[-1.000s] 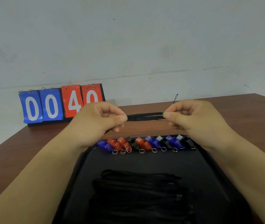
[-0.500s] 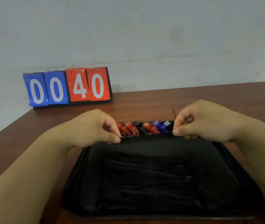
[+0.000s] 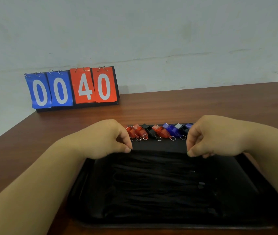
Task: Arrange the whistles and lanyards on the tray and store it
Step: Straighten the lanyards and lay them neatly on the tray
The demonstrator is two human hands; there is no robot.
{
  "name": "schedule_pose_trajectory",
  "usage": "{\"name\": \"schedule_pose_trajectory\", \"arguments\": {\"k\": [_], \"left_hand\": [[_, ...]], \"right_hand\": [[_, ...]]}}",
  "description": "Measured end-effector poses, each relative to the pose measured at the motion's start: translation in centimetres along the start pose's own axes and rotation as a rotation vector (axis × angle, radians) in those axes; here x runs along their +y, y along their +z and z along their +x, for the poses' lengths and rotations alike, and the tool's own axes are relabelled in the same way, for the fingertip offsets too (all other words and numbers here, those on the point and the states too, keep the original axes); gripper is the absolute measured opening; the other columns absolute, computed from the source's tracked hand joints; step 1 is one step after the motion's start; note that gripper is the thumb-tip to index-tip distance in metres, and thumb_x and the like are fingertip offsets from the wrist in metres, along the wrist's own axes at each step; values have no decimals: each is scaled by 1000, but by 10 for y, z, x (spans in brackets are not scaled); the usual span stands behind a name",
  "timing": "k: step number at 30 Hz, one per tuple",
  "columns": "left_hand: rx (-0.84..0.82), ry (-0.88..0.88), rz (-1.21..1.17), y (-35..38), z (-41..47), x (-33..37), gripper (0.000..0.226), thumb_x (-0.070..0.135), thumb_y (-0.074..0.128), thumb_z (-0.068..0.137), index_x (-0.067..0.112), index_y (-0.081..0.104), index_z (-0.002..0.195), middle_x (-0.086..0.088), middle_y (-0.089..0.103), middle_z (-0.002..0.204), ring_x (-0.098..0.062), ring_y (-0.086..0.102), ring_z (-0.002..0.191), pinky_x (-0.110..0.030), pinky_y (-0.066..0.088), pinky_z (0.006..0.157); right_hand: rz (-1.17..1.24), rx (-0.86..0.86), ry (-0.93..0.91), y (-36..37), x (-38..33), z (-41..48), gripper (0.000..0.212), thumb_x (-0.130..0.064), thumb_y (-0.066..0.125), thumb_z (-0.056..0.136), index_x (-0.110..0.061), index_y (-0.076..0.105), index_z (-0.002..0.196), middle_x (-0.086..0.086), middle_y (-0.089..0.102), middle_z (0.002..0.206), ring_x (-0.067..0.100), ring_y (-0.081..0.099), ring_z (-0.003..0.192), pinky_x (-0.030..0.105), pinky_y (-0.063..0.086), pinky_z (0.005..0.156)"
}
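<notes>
Both hands have dropped from mid-air, where they stretched one black lanyard between them, down to the tray. Head view, the only one: left hand [image 3: 101, 139] and right hand [image 3: 212, 138] each curled into a loose fist, thumb and forefinger pinched together on the ends of a black lanyard [image 3: 158, 151] drawn taut and straight between them. It lies at the far edge of the lanyard pile [image 3: 155, 184], touching or just above it; cannot tell which. Pile is flat, matte black cord in rough parallel rows running left to right, filling the near part of the tray; a few small pale fittings show at its right side. Tray [image 3: 270, 200] is black, rectangular, shallow-rimmed, slightly glossy, with rounded corners. Along its far edge sits a row of whistles [image 3: 158, 132]: translucent red, opaque black and translucent blue plastic, packed side by side and angled alike, each with a small bright metal split ring at the near end. Both ends of the row are hidden behind the hands. Table [image 3: 219, 102] is reddish-brown wood with fine grain. At its far left stands a flip scoreboard [image 3: 73, 88]: two blue cards reading 00, two red reading 40, hung on wire rings, corners slightly curled. Wall [image 3: 151, 31] behind is pale, rough, with a horizontal crack.
</notes>
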State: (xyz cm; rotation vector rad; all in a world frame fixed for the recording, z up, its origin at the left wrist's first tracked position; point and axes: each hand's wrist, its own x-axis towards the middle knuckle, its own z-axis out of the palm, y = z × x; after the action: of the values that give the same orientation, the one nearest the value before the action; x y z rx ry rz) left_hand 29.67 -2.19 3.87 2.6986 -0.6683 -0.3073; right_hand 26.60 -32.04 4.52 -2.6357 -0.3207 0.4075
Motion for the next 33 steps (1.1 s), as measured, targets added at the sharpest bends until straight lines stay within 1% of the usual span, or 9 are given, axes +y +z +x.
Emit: {"name": "schedule_pose_trajectory", "arguments": {"k": [5,8,11,19,22,24,28,30,33], "left_hand": [[-34,-23,-2,-2,-4,-1,11,29,72,93,34,80,89,21,74,92,8,67,89,-11,48,80],[-57,-30,-3,-4,-6,0,11,28,73,93,36,81,91,24,75,91,6,69,89,-21,55,87],[-61,-29,-4,-5,-8,0,12,27,76,90,38,80,90,24,74,92,4,69,89,-30,57,92],[-109,-18,-11,-8,-13,2,13,25,76,91,38,80,92,25,74,95,6,68,92,-25,55,94],[-146,-21,-10,-9,-15,2,13,24,75,92,37,80,93,25,74,95,7,68,92,-20,53,90],[-179,-17,-12,-10,-15,2,15,24,73,93,37,80,95,27,74,95,7,67,93,-17,51,89],[-182,-8,-31,-10,-15,0,15,24,73,93,37,79,97,27,74,95,6,68,94,-19,52,89],[-164,-5,-51,-9,-15,-1,14,24,73,93,37,79,98,23,76,95,3,70,93,-22,55,90],[-112,-7,-76,-9,-15,-4,11,28,74,93,37,77,98,17,77,94,-1,72,90,-26,58,87]], "right_hand": [[-8,-62,14,1,0,2,6,-25,78,86,-23,77,80,-6,77,74,7,73,65,20,57,65],[-8,-95,-4,1,2,0,6,-27,78,86,-24,76,80,-9,74,69,6,71,64,22,56,66],[-27,-138,-25,-1,2,-3,6,-29,76,87,-26,76,81,-14,72,65,2,68,64,18,49,66],[-63,-177,-58,-3,1,-5,4,-33,77,83,-31,77,80,-3,76,75,-1,65,64,18,49,70],[-65,-182,-73,-2,0,-5,2,-33,78,83,-32,78,81,-4,77,77,0,65,65,16,48,69],[-59,-177,-82,-2,1,-4,3,-33,79,83,-31,79,80,-6,76,75,-1,65,65,14,46,66],[-29,-158,-104,-2,3,-2,3,-30,79,84,-30,79,81,-9,75,74,1,66,65,16,47,66],[8,-140,-110,-3,4,-2,3,-27,80,84,-29,79,82,-11,74,72,2,67,65,16,48,65],[56,-83,-112,-4,5,-1,5,-26,82,83,-28,79,86,-10,76,76,5,68,66,17,50,65]]}}
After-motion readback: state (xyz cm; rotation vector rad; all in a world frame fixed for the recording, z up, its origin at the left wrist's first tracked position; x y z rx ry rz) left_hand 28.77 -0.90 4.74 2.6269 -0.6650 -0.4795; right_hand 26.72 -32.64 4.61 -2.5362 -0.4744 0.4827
